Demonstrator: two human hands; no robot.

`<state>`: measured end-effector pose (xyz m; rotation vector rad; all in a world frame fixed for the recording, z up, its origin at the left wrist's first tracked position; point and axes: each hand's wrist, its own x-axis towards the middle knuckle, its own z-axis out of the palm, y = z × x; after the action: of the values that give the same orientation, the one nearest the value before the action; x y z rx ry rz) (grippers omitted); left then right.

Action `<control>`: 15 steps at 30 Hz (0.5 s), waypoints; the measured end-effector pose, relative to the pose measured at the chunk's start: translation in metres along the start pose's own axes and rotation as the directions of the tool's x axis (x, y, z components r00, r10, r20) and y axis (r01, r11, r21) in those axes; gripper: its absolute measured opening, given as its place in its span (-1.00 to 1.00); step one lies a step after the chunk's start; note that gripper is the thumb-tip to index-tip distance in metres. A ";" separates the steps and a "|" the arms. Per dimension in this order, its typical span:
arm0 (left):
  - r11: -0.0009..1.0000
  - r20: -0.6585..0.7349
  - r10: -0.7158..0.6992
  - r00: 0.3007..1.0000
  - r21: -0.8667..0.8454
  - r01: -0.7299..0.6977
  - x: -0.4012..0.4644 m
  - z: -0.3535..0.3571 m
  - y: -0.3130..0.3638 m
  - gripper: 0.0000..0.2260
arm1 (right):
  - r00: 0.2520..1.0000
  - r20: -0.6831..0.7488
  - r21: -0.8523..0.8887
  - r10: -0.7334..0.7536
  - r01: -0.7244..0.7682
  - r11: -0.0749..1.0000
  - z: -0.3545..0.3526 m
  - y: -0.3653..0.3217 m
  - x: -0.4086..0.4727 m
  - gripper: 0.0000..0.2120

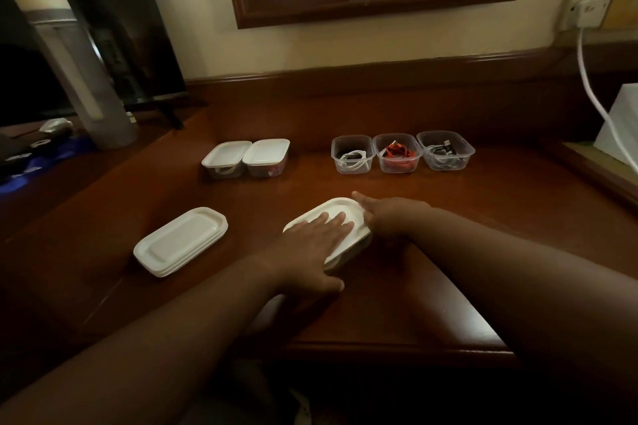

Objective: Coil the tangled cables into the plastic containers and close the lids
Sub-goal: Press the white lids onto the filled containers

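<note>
The container in hand (348,248) sits near the front edge of the worktop (483,217), about midway along it. Its white lid (341,209) is seated on top. The left hand (312,245) lies flat on the lid with fingers straight, pressing down; its grip is released. The right hand (386,217) rests at the lid's right end, one finger extended along the far rim; whether the remaining fingers curl round the container wall cannot be told.

Handling judgement: the container is thin clear plastic, light and flexible, and will likely slide on the polished wood. Hold it by the side walls and press the lid along its rim, corner by corner, not at the centre, which may flex.

Two lidded containers (247,157) stand toward the far left edge. Three open containers (402,152) with coiled cables stand in a row toward the far right edge. A stack of spare lids (181,240) lies near the front left.
</note>
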<state>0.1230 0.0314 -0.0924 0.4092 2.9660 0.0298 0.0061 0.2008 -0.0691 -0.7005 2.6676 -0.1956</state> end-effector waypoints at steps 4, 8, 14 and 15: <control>0.990 -0.115 0.041 0.993 0.141 -0.025 -0.004 0.003 -0.010 -0.12 | 0.988 -0.132 -0.057 0.075 -0.083 0.995 -0.005 -0.007 0.015 -0.46; 0.975 -0.168 0.005 0.986 0.222 0.033 0.009 -0.003 -0.018 -0.20 | 0.970 -0.210 -0.033 0.120 -0.130 0.991 -0.006 -0.017 0.039 -0.52; 0.954 -0.149 -0.074 0.986 0.276 0.113 0.048 -0.022 -0.047 -0.23 | 0.887 -0.462 -0.021 0.022 -0.035 0.999 -0.009 -0.014 0.079 -0.55; 0.951 -0.153 -0.089 0.984 0.279 0.130 0.057 -0.024 -0.056 -0.23 | 0.853 -0.520 -0.063 -0.034 0.001 0.998 -0.010 -0.012 0.089 -0.57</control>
<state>0.0498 -0.0073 -0.0792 0.2835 3.1327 -0.4080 -0.0641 0.1466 -0.0859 -0.7805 3.1978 -0.3563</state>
